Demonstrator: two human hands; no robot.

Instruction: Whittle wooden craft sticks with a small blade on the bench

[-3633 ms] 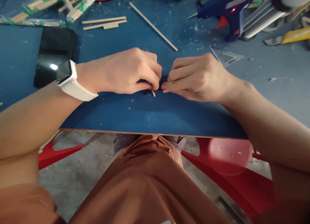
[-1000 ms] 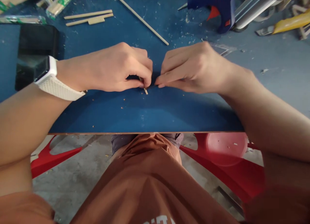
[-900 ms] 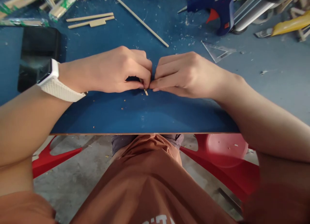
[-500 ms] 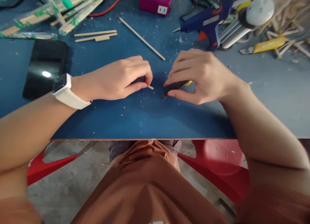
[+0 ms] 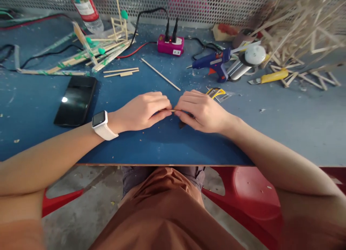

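Observation:
My left hand rests on the blue table, a white watch on its wrist, with thumb and fingers pinched on a short thin wooden stick. My right hand meets it fingertip to fingertip at the stick's other end. This hand is curled round a dark cutter, only the tip of which pokes out beneath the fingers. Both hands are closed and lie near the table's front edge.
Left of my wrist lies a black phone. Further back are a long stick, a blue glue gun, a pink power strip, a yellow knife and stick frames. A red stool stands below.
The view has tilted up, and the back of the table now shows. My right hand, which had drawn apart with the dark cutter, has come back against my left hand at the stick.

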